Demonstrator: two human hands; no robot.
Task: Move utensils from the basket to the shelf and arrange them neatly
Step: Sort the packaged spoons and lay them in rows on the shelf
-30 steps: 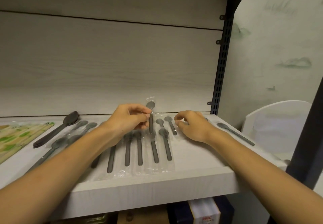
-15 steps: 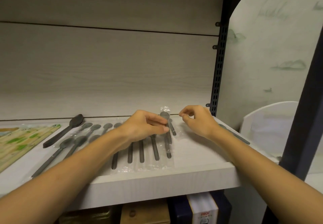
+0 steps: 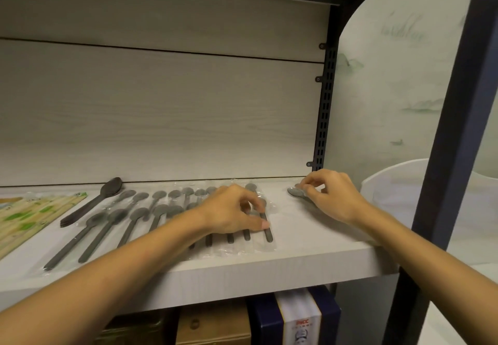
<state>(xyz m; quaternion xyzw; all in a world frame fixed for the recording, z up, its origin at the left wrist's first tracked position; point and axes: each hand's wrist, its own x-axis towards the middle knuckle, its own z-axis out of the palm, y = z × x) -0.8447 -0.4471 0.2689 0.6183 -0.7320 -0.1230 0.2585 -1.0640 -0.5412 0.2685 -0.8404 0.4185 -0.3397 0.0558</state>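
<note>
Roughly a dozen wrapped grey spoons [image 3: 140, 218] line the shelf [image 3: 310, 261]. Left hand [image 3: 231, 210] fingers press the row's three o'clock end; right hand [image 3: 331, 196] pinches one spoon [image 3: 295, 191] further toward three o'clock.

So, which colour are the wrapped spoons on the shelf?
Dark grey wrapped spoons, clearest in the head view.

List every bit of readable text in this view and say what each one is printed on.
Red print on the white box under the shelf: short and blurred, perhaps "PICC", not certain.
Blue emblem below that print on the same box: too blurred to read.
Green-patterned packets at the shelf's left end: pictures only, no legible words.
Wrapped spoons: no print visible.
</note>
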